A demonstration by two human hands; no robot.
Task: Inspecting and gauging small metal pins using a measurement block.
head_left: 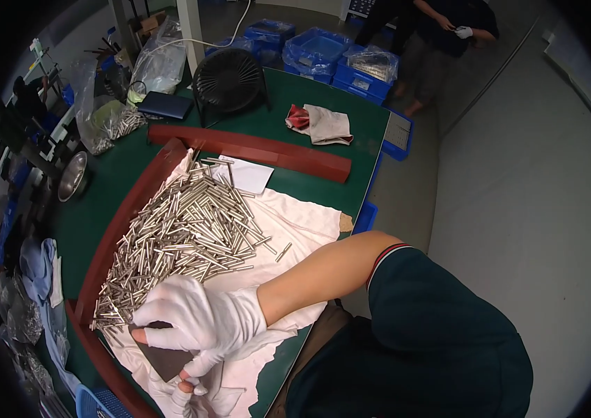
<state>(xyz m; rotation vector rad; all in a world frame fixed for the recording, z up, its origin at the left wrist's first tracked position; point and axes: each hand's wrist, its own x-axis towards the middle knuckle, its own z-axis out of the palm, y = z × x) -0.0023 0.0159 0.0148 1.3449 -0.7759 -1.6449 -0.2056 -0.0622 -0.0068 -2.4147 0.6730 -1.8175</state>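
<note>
The right forearm is being stretched from the right across a pale cloth [295, 214] on the tabletop [97, 216], with the elbow bent. The gloved right hand [180, 317] is being held knuckles up, its curved fingers being clamped on a dark flat plate [158, 357], which is being held just nearside of the heaped metal pins [187, 230]. The left hand [187, 398] is being held by the plate's near corner; whether its fingers are being closed cannot be told
</note>
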